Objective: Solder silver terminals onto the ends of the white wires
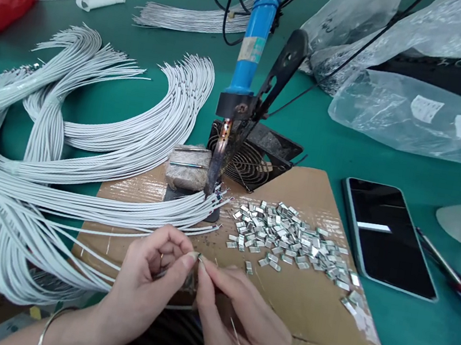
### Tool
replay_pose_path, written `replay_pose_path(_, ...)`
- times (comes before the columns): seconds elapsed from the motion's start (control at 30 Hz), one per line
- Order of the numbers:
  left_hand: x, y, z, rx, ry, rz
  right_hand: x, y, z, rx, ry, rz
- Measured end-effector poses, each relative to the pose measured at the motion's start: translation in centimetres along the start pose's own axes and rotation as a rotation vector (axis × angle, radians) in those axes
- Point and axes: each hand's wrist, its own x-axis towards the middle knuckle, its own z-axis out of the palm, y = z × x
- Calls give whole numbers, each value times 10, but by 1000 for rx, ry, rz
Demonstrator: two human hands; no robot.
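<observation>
Fingers (183, 264) meeting, both hands (153, 288) angled inward

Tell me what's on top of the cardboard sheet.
Small metal pieces, white cables and a dark stand base show on the cardboard sheet. The left hand and right hand hide part of its near side; what lies there can't be seen.

The green counter (325, 152) carries a cardboard sheet (280, 303) beneath the fingers (198, 258), a phone (393, 236) well to their right, white cable bundles (131, 133) to their left, and, beyond them, a fan (254, 159) and what look like plastic bags (397, 111).
</observation>
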Motion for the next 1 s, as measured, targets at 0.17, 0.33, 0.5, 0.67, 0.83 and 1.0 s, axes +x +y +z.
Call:
replay_pose_path(0.17, 2, 7, 3, 45, 49, 20, 16, -3, -18, 85, -170, 297)
replay_pose_path(0.33, 1, 7, 3, 116, 63, 95, 30, -4, -31, 185, -268, 623)
replay_pose_path(0.5, 0, 7, 5, 232, 87, 165, 36, -5, -34, 127, -379, 526)
replay_pose_path(0.67, -1, 6, 7, 210, 85, 126, 25, -10, -24, 89, -203, 427)
replay_pose_path(0.83, -1, 5, 6, 204, 58, 80, 13, -6, -17, 149, -87, 407)
replay_pose_path(1.0, -3, 0, 4, 109, 97, 38, 15, 14, -29, 329, -97, 486)
